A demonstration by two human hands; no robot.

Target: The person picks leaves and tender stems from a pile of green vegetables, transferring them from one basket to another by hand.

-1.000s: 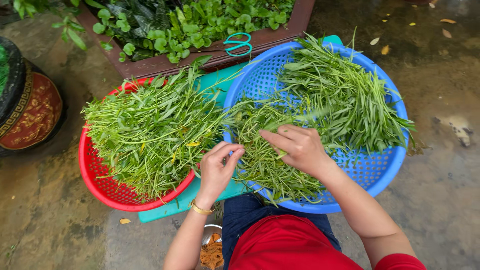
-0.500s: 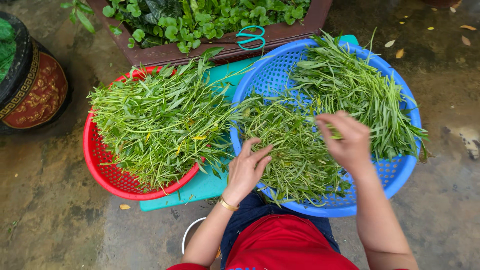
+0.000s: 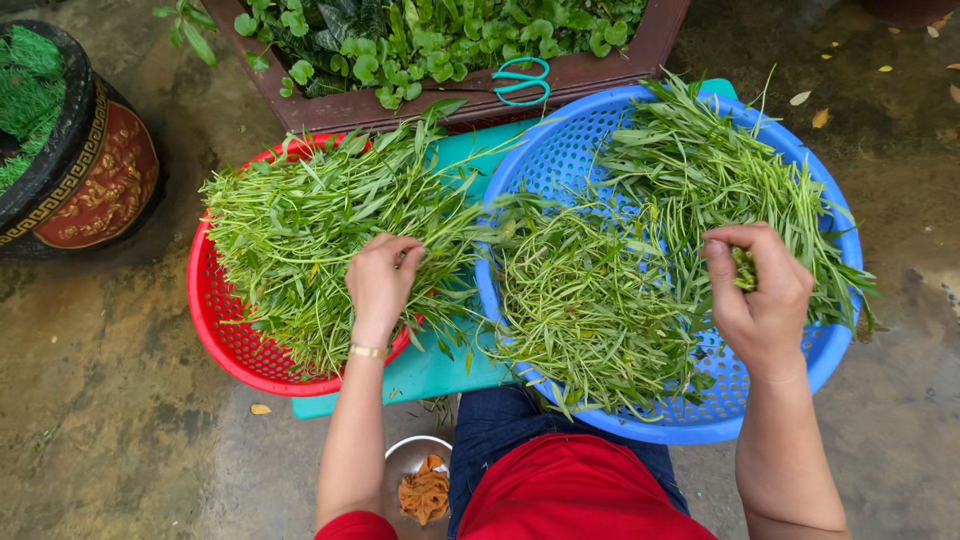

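I see the left hand (image 3: 380,285) w/ fingers curled into the leafy greens (image 3: 320,230) piled in the red basket (image 3: 215,330), closing on a few stalks. Right hand (image 3: 765,300) over the blue basket (image 3: 830,350), fingers pinching a small bunch of stems (image 3: 743,268). My judgement: grip low on stalks, take few at a time, keep picked stems apart from leafy pile.

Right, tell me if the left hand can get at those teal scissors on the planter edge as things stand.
Probably yes. The left hand rests on the greens in the red basket, and the scissors lie in the open on the planter's rim beyond it. Only loose stalks lie between; it looks like a long forward stretch.
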